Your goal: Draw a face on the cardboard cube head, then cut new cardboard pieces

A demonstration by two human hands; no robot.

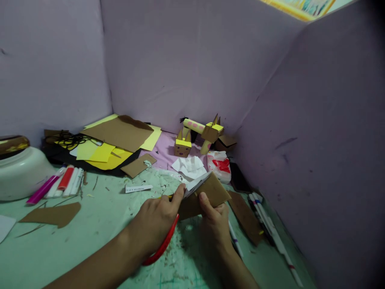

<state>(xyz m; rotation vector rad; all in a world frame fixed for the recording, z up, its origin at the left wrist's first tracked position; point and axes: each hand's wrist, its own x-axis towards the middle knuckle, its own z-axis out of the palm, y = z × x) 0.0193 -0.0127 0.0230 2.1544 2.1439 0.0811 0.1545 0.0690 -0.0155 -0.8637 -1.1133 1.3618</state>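
My left hand (pixel 158 218) is closed round a pair of scissors with a red handle (pixel 164 247). The scissors' metal blades (pixel 197 184) point up and to the right, lying along the upper edge of a piece of brown cardboard (pixel 215 192). Gripping that cardboard from the right is my right hand (pixel 215 218), with its thumb on the near face and the other fingers mostly hidden behind. Whether the blades are apart or together is hard to make out. Just beyond the cardboard lies crumpled white paper (pixel 189 166).
Cardboard animal figures (pixel 183 147) stand at the back, beside a white and red packet (pixel 219 166). Markers (pixel 64 182), a white pot (pixel 22 172) and stacked paper sheets (pixel 117 134) occupy the left. Pens (pixel 270 224) and a brown strip (pixel 246 216) lie along the right wall.
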